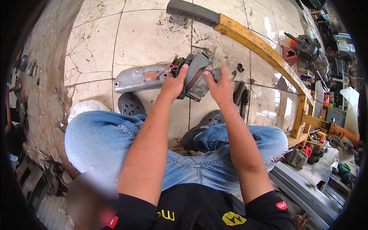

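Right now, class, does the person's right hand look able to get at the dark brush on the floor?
Probably yes: the dark brush lies uncovered just to the right of the right hand, though that hand is occupied at the grey metal part.

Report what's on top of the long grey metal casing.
An orange label and, beside it, a red wire show on the casing. The left hand covers its right end; anything there is hidden.

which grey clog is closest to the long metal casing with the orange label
The left clog, just below the long metal casing in the picture; the right clog sits farther from it.
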{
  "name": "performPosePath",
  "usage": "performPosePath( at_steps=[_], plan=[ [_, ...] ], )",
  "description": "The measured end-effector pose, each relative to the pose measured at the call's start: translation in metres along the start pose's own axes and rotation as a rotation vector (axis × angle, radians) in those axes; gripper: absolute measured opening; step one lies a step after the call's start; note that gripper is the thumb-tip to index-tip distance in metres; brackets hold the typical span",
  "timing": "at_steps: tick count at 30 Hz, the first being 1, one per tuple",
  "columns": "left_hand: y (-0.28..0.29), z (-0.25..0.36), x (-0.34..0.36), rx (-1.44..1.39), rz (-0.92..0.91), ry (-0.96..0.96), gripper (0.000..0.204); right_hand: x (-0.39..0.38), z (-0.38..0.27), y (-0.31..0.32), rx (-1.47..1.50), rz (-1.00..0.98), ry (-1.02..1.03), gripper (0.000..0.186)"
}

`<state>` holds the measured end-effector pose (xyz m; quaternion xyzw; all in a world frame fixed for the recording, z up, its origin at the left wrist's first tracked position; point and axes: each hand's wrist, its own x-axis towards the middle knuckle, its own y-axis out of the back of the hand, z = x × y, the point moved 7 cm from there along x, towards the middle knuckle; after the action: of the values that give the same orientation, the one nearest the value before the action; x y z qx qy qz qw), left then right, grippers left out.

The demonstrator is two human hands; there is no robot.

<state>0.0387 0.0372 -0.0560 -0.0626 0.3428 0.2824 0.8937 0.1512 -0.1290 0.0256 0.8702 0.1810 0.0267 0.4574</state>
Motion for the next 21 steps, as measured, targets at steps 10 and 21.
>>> performPosePath(
  at_steps=[10,21],
  plan=[
    [0.001,-0.004,0.005,0.038,-0.01,0.01,0.113,-0.011,-0.011,0.003,-0.057,-0.053,-0.002,0.054],
    [0.001,-0.007,0.009,0.044,0.02,0.001,0.114,-0.022,-0.014,-0.004,-0.074,-0.062,0.087,0.055]
  ],
)
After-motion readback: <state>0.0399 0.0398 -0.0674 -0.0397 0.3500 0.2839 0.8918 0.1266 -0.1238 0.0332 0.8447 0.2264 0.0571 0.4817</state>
